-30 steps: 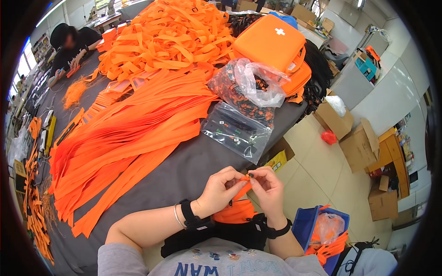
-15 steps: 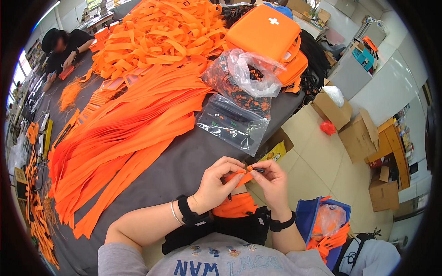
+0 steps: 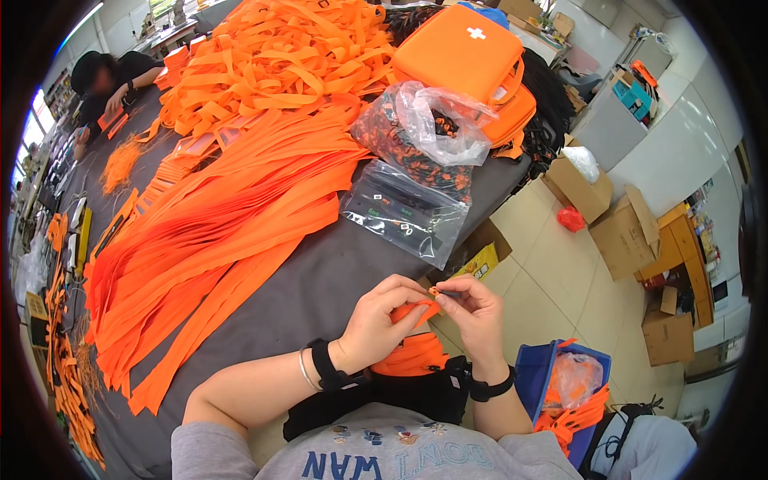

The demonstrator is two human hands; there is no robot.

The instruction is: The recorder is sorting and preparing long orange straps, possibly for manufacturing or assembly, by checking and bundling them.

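Orange strip (image 3: pixel 430 310), dark pull (image 3: pixel 453 294) now less exposed

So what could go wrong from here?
The small orange-and-black piece, likely a zipper slider, pinched in your right hand could slip and fall. The orange tape in your left hand might twist. The clear zip bag near the edge of the grey table could slide off.

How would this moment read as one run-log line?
left hand: pinching orange strip | right hand: pinching small orange-and-black piece | below hands: orange bundle | person's right: blue bin
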